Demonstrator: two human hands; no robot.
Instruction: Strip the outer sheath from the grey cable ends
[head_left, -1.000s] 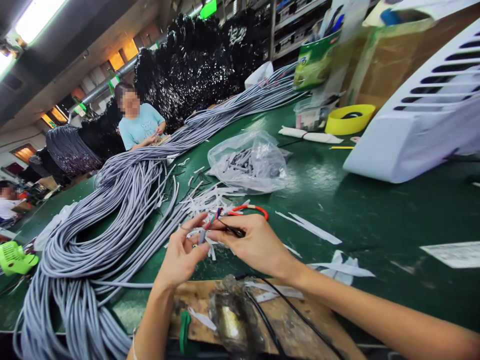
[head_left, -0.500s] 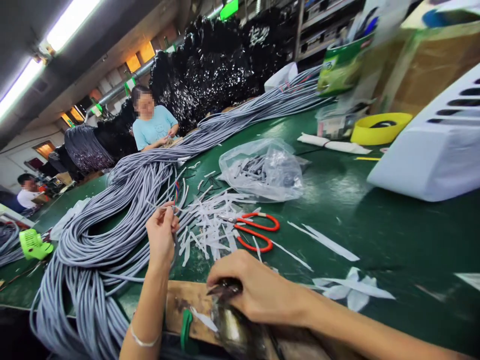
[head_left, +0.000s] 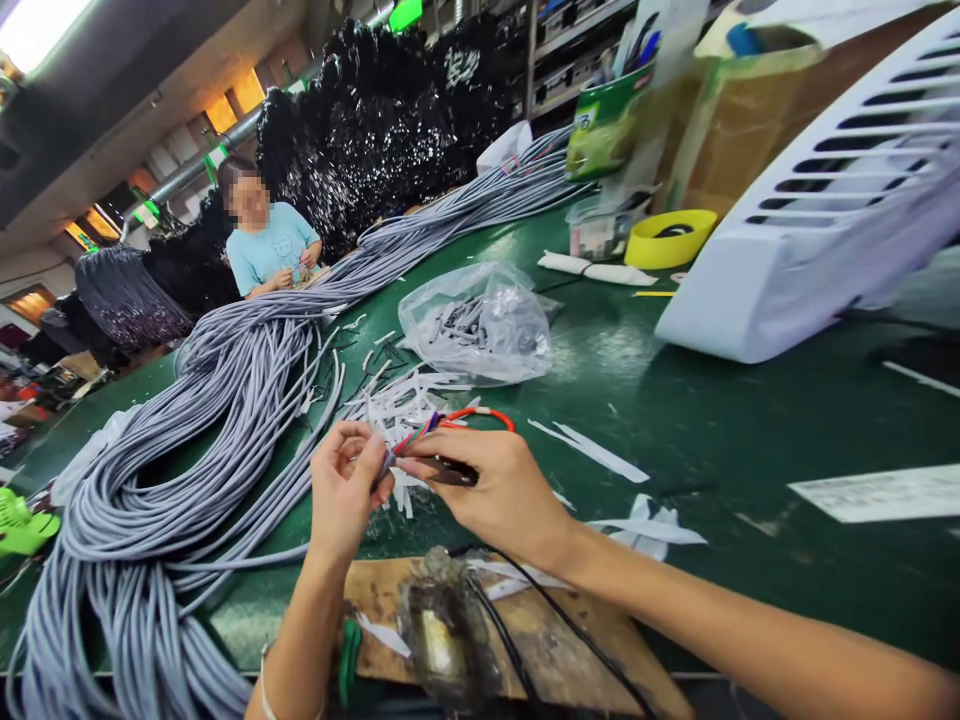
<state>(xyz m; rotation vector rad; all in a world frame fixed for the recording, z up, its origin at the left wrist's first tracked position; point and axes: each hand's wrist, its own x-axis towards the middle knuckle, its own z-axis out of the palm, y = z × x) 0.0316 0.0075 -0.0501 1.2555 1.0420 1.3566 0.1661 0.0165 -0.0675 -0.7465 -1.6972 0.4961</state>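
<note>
My left hand pinches the end of a grey cable, close to where its coloured inner wires come out of the jacket. My right hand is closed around a dark tool; most of it sits inside my palm, so its exact kind is hidden. Its fingertips meet the cable end beside my left fingers. Just behind my right hand lie orange-red-handled scissors, partly covered. Below both hands, a wooden board carries a taped, brownish device with black cords.
A long bundle of grey cables runs along the left. White strips are scattered near a clear bag of small grey pieces. At right stand a white slotted appliance and a yellow tape roll. A co-worker sits across the table.
Half a second ago my hands were apart, the right low by the taped device and the left further left with the cable. Now both are together again at the cable end.
</note>
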